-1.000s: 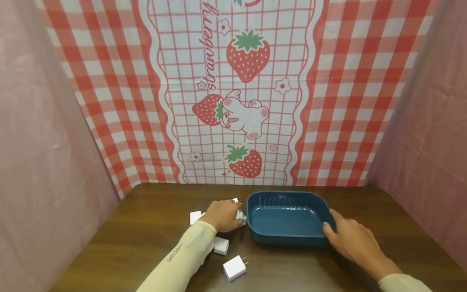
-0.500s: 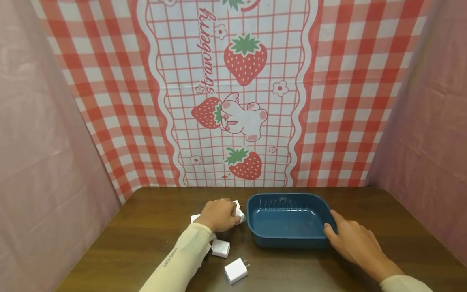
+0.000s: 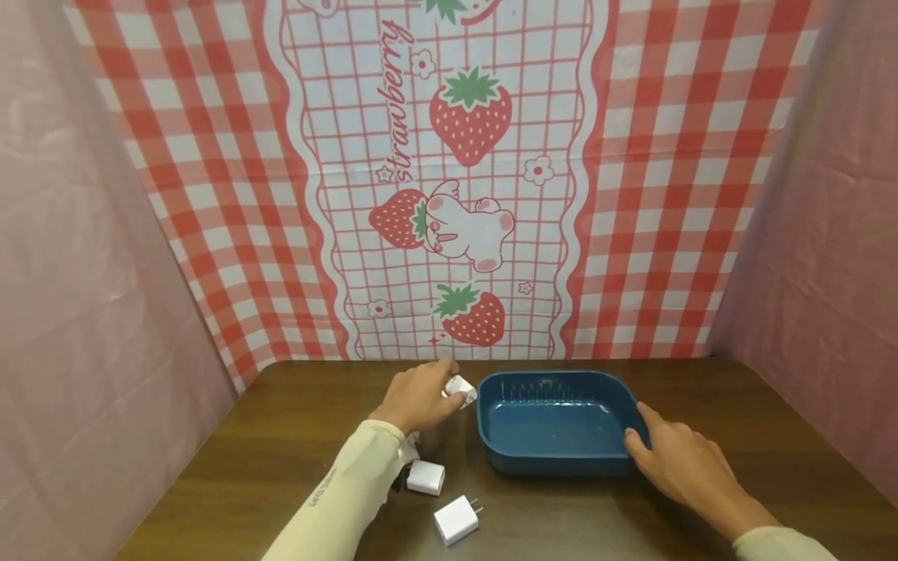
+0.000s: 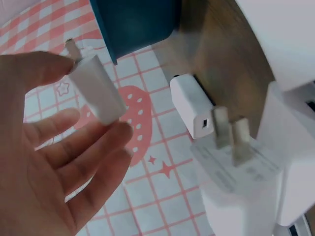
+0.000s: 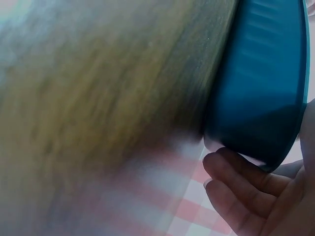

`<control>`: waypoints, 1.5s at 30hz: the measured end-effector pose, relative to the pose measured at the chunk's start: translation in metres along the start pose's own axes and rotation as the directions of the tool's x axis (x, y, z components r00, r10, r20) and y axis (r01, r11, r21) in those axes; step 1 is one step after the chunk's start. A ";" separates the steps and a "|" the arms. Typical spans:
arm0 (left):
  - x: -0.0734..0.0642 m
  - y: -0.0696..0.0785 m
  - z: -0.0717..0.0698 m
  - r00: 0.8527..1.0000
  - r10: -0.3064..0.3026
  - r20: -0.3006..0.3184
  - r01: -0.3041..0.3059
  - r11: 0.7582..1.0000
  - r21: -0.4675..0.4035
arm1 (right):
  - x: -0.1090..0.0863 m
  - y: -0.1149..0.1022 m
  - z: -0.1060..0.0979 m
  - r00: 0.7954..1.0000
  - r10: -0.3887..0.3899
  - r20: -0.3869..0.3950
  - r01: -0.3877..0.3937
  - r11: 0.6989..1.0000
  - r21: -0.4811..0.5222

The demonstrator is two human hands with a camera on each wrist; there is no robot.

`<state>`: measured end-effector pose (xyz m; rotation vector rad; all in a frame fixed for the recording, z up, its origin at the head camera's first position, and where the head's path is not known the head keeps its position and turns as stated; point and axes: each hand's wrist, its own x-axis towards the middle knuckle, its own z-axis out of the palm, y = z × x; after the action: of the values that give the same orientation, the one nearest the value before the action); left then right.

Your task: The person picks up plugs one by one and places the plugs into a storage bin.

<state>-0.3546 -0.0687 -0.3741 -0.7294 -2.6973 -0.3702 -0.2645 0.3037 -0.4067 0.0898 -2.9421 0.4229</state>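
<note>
My left hand (image 3: 415, 397) pinches a white charger plug (image 3: 463, 389) between thumb and fingers, just off the left wall of a blue rectangular bin (image 3: 561, 466). In the left wrist view, the thumb sits by the prong end of the held charger plug (image 4: 98, 91). My right hand (image 3: 680, 461) grips the bin's right end, thumb over the rim. The right wrist view has its fingers curled at the bin's outer wall (image 5: 256, 88). Two more white charger plugs, one (image 3: 426, 478) nearer the sleeve and one (image 3: 456, 520) with its prongs to the right, lie on the table.
The brown wooden table (image 3: 281, 436) ends at a red-and-white strawberry cloth (image 3: 456, 195) hung behind it. Pink fabric (image 3: 105, 234) hangs at both sides. Part of another white plug (image 3: 409, 448) shows beside the left sleeve; the forearm hides what lies beneath.
My left hand has moved away from me and seems raised, taking the charger plug to the bin's far left corner. The right hand keeps its hold on the bin.
</note>
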 end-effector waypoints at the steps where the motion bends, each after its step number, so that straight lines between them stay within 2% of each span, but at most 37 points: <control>1: 0.001 0.001 -0.001 1.000 -0.011 -0.013 0.011 1.000 0.007 | 0.000 0.000 0.000 1.000 -0.001 -0.002 0.001 1.000 0.000; 6: 0.005 0.010 -0.003 0.995 -0.050 -0.090 0.054 0.998 0.042 | -0.002 -0.001 0.000 1.000 -0.003 -0.004 0.003 1.000 0.004; 10: 0.007 0.017 -0.003 0.992 -0.026 -0.124 0.031 0.998 0.046 | -0.002 -0.001 0.001 1.000 -0.014 -0.015 0.014 1.000 0.006; 17: 0.006 0.035 -0.001 0.980 0.105 -0.170 -0.102 0.994 0.026 | -0.001 -0.002 0.000 1.000 -0.006 -0.010 0.006 1.000 0.004; 22: 0.002 0.046 0.004 0.958 0.220 -0.186 -0.213 0.975 0.058 | 0.000 -0.002 0.000 1.000 0.001 0.008 -0.001 1.000 0.006; 25: 0.001 0.051 0.007 0.945 0.262 -0.197 -0.251 0.965 0.081 | 0.000 -0.002 0.000 1.000 0.010 0.020 -0.010 1.000 0.005; 28: 0.001 0.053 0.010 0.942 0.277 -0.189 -0.263 0.960 0.093 | 0.000 -0.002 -0.001 1.000 0.014 0.024 -0.014 1.000 0.003; 32: 0.002 0.056 0.016 0.940 0.307 -0.148 -0.293 0.950 0.109 | 0.000 -0.001 -0.001 0.999 0.020 0.031 -0.021 1.000 0.008; 38: 0.005 0.059 0.026 0.927 0.362 -0.101 -0.346 0.926 0.149 | -0.001 0.000 0.001 0.999 0.023 0.025 -0.023 1.000 0.013; 42: 0.007 0.060 0.029 0.915 0.393 -0.093 -0.371 0.909 0.191 | -0.001 0.000 0.002 1.000 0.013 0.015 -0.013 1.000 0.017; 45: 0.010 0.061 0.030 0.910 0.411 -0.056 -0.388 0.891 0.236 | -0.001 0.000 0.002 1.000 0.001 -0.001 -0.001 1.000 0.022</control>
<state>-0.3379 -0.0039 -0.3878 -1.1310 -2.3573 -0.0049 -0.2636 0.3034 -0.4088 0.0907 -2.9369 0.4558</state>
